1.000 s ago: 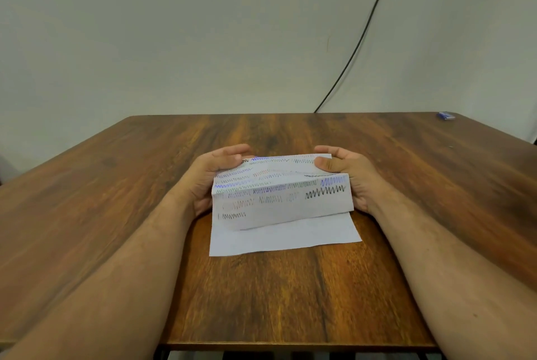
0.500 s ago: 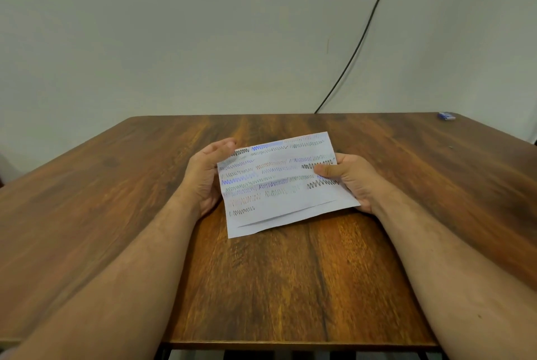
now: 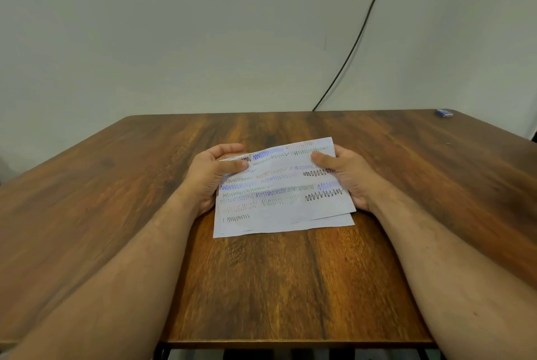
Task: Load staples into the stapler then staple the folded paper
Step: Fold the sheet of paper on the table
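Paper (image 3: 279, 194) lengthwise left-right — both hands (thumbs atop) holding.

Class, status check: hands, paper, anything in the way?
Left hand and right hand both grip the paper. Paper folded, low over table. No stapler visible.

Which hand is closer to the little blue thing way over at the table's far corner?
Right. The right hand grips the scribbled white paper on the small blue object's side; the left hand grips the opposite edge, farther away.
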Motion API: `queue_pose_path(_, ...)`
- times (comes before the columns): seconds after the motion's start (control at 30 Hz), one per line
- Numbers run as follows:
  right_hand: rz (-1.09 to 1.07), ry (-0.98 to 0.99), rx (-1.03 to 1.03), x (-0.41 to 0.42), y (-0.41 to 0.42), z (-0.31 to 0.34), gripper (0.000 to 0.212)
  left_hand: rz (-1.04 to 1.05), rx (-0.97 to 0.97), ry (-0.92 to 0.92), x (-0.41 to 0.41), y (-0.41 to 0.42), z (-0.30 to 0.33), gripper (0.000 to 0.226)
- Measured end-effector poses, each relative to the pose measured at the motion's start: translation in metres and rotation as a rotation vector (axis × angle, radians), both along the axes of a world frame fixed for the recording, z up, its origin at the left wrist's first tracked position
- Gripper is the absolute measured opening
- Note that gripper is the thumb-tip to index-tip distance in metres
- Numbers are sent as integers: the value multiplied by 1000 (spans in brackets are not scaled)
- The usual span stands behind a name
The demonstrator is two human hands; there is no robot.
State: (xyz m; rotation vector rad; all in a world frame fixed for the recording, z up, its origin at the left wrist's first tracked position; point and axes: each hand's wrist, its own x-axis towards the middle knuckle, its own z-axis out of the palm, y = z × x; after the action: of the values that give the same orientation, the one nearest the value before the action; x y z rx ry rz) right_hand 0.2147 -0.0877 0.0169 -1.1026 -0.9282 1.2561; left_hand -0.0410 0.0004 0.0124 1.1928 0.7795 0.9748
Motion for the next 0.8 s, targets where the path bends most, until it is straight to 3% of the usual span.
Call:
queue_pose_path(0.13, -21, -43, -2, -3, 0, -1, 32, 19, 16, -3, 0, 0, -1, 39)
queue_pose_path(0.4, -9, -67, -2, -1, 1, -3, 35, 204, 321, 210, 6, -11, -3, 21)
queue_pose_path(0.43, -12, -68, 1, -1, 1, -4, 35, 263, 406, 306, 6, -10, -4, 16)
queue_pose_path(0.5, -20, -80, 7, -1, 1, -5, 35, 417, 782, 620, 8, -9, -3, 9)
queue_pose_path(0.57, -24, -106, 12, -1, 3, -7, 36, 466, 1226, 850, 16, -10, 5, 20)
queue_pose_path(0.6, -21, -124, 15, -2, 4, -7, 37, 410, 1320, 890, 23, -12, 11, 25)
queue_pose_path(0.73, -14, -186, 31, -3, 3, -7, 35, 33, 995, 996, 56, -17, 25, 41)
queue_pose_path(0.8, -1, -202, 37, -3, 2, -7, 34, -28, 920, 1024, 68, -16, 22, 38)
